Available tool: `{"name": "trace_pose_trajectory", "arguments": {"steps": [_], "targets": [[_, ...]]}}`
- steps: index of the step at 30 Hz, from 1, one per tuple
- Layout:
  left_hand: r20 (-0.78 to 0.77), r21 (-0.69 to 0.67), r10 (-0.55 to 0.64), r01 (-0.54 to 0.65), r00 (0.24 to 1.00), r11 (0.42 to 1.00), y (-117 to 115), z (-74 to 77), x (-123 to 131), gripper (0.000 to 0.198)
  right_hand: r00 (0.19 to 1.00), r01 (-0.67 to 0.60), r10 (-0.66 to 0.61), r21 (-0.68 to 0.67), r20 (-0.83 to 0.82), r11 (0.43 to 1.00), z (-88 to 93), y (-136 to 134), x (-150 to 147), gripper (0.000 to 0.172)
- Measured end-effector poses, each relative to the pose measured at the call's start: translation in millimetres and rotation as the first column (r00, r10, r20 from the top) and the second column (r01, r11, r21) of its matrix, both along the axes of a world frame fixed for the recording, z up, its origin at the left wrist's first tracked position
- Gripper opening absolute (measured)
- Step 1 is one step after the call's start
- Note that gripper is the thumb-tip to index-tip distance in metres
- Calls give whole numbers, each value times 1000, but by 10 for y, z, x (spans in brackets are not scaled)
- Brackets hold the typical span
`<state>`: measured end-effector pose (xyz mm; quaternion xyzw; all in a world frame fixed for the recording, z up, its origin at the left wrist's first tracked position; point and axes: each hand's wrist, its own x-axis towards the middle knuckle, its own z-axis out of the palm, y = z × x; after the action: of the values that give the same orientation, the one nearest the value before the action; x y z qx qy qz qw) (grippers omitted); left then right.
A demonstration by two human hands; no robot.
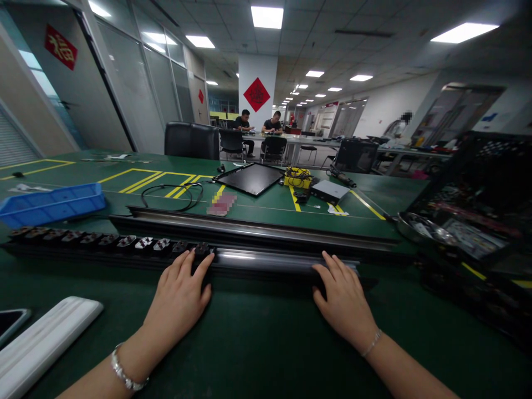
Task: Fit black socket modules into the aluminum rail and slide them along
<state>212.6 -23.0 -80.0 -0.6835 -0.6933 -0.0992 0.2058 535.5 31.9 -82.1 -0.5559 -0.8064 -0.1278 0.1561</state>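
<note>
A long black rail (266,261) lies across the green table in front of me, with a row of several small black socket modules (103,240) set along its left half. My left hand (178,299) rests flat on the table, fingers stretched forward, fingertips touching the rail beside the last module. My right hand (343,296) lies flat too, fingers extended onto the rail's bare right part. Neither hand holds anything. A second long rail (257,224) lies parallel just behind the first.
A blue plastic bin (50,204) sits at the left, a white bar (41,343) and a phone corner (10,321) at near left. A black crate (477,199) and metal bowl (415,227) stand at the right. A black panel (251,178), cable and yellow box lie farther back. Two people sit far off.
</note>
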Motion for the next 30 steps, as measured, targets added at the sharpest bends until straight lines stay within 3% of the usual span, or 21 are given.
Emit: {"name": "trace_pose_trajectory", "arguments": {"steps": [9,30], "targets": [[20,-46,24,-23,1000,999,-9,59,27,51,1000,-5,5,19,7,1000,-22,12,2,36],[91,-51,1,3,996,999,-17,41,12,50,1000,0,0,-1,-18,1000,-7,1,5,37]]}}
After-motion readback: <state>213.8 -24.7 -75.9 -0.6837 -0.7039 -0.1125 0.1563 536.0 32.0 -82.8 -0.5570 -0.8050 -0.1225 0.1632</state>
